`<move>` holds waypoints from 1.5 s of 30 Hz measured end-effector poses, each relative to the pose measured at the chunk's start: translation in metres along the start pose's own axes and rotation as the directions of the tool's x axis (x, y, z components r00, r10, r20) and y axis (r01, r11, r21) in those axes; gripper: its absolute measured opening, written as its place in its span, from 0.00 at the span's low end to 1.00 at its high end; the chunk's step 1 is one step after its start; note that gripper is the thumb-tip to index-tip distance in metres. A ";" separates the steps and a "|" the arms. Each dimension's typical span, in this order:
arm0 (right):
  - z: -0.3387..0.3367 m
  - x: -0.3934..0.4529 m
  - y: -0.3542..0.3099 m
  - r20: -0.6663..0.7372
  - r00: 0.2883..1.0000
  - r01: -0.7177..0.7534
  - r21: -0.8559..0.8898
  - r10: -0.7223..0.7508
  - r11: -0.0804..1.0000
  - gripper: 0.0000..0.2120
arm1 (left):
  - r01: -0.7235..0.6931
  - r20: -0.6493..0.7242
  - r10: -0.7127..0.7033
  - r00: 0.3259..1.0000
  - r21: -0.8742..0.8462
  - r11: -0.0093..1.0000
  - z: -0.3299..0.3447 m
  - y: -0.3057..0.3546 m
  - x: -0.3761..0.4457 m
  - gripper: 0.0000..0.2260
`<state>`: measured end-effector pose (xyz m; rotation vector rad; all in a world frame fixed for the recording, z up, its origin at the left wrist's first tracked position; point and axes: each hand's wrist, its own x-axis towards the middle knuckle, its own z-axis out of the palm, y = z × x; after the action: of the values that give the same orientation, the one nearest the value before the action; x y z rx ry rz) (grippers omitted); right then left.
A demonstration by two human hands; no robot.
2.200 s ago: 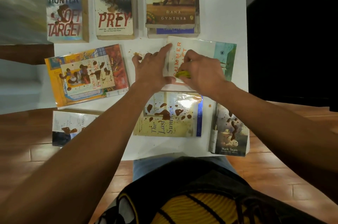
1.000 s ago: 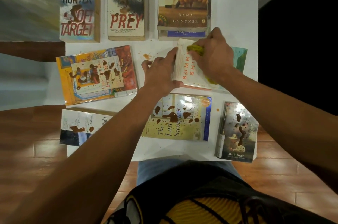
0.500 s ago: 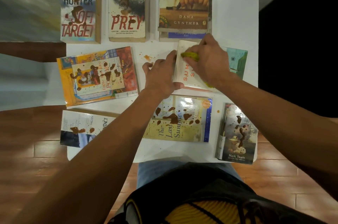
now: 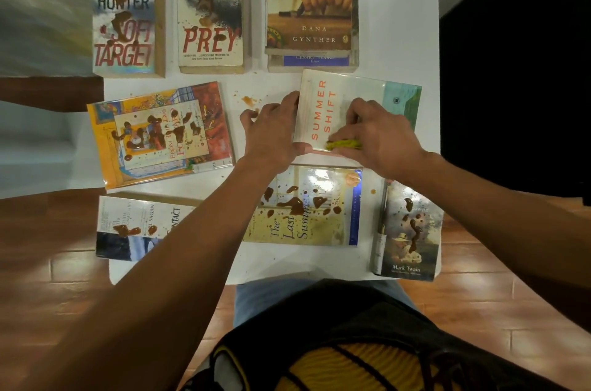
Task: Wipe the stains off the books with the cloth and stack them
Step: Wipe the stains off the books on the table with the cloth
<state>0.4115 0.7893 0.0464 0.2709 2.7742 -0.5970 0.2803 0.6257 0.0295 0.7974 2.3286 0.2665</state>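
Where the left forearm crosses the near edge of the tabletop (image 4: 396,7), it hides part of a stained book (image 4: 128,227) at the near left corner. Beside it lie a spotted cream book (image 4: 319,218) and a stained book (image 4: 412,230) overhanging the near right corner. Farther in, the left hand (image 4: 271,131) braces the left edge of the white book (image 4: 351,93), fingers loosely spread. The right hand (image 4: 380,138) pinches the yellow-green cloth (image 4: 345,144), mostly hidden beneath its curled fingers, against that cover's near edge. A stained orange book (image 4: 160,135) lies left. Along the far edge sit two stained paperbacks (image 4: 124,23) and a small stack (image 4: 311,7), its top cut off.
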 end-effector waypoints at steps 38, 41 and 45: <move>-0.057 -0.019 -0.002 0.304 0.841 -0.190 0.940 0.447 -0.282 0.25 | 0.091 0.085 -0.031 0.996 -0.940 0.329 -0.018 0.069 -0.029 0.09; -0.054 -0.018 -0.005 0.321 0.802 -0.198 0.938 0.503 -0.283 0.21 | 0.092 0.064 -0.092 0.994 -0.935 0.341 -0.014 0.069 -0.030 0.07; -0.055 -0.023 -0.010 0.318 0.802 -0.175 0.934 0.506 -0.311 0.17 | 0.134 0.061 -0.186 0.981 -0.902 0.410 -0.016 0.072 -0.030 0.15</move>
<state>0.4170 0.8009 0.1052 1.5078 1.2423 -2.5412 0.3221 0.6645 0.0848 -0.0160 1.8223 1.3421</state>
